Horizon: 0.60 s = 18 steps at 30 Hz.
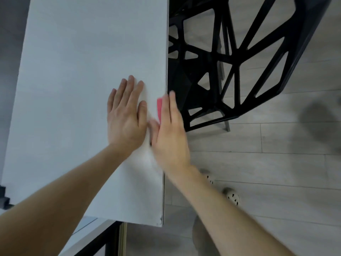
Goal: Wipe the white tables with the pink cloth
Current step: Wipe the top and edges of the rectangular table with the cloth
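Observation:
A white table (77, 89) fills the left and middle of the head view, its right edge running top to bottom. My left hand (125, 115) lies flat on the tabletop near that edge, fingers straight. My right hand (169, 133) is at the table's right edge, blurred, fingers straight, pressing the pink cloth (159, 108) against the edge. Only a narrow strip of the cloth shows beside the fingers; the rest is hidden under the hand.
A black chair (230, 58) with an open lattice frame stands right of the table on the grey plank floor (276, 163). My shoes (232, 196) show below the right forearm. A second white surface (88, 231) with a black frame sits at the lower left.

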Each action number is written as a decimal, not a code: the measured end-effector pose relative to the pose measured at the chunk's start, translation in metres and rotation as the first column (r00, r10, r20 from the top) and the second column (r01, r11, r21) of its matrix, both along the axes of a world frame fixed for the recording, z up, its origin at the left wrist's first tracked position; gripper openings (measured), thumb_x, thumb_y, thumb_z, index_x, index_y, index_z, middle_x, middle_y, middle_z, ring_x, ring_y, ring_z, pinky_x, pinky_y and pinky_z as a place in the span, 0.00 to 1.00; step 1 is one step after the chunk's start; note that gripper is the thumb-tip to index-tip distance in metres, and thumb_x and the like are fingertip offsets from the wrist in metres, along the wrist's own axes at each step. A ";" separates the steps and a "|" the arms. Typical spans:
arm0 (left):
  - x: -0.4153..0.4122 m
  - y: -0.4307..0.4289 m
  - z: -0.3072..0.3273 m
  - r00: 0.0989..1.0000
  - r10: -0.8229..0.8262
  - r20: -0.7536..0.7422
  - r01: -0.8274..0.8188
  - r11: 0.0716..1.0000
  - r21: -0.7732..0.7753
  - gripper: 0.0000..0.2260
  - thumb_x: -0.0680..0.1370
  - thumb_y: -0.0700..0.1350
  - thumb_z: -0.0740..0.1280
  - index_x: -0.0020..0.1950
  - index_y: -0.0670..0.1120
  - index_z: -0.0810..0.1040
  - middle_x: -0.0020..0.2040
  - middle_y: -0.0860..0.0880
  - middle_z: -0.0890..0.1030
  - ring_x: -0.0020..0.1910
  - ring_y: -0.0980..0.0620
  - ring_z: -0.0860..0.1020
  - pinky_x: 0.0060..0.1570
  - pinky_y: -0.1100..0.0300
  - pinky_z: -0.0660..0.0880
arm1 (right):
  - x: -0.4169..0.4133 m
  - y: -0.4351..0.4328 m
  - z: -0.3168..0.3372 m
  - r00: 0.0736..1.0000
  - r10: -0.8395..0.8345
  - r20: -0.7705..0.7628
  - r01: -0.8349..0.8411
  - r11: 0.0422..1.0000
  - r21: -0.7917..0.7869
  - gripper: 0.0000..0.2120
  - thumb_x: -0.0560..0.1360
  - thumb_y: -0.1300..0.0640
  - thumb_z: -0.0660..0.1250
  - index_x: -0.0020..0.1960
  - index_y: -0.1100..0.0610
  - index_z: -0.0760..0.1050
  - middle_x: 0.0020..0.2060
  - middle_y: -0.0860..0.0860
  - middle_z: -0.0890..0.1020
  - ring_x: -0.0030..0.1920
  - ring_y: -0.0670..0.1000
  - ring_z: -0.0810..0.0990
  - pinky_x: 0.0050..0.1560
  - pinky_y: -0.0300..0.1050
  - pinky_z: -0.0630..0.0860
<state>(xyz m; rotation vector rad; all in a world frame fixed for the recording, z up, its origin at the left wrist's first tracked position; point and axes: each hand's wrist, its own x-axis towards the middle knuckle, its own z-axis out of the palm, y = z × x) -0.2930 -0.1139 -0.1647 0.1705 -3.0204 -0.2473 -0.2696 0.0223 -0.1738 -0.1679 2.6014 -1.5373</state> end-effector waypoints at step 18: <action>0.024 0.005 0.009 0.960 -0.050 -0.276 0.069 0.996 0.060 0.13 0.87 0.46 0.58 0.60 0.43 0.80 0.58 0.46 0.80 0.58 0.45 0.77 0.61 0.49 0.73 | 0.050 0.008 -0.002 0.999 0.043 -0.010 -0.042 0.993 0.109 0.34 0.89 0.51 0.60 0.87 0.64 0.50 0.87 0.59 0.50 0.81 0.61 0.65 0.79 0.55 0.69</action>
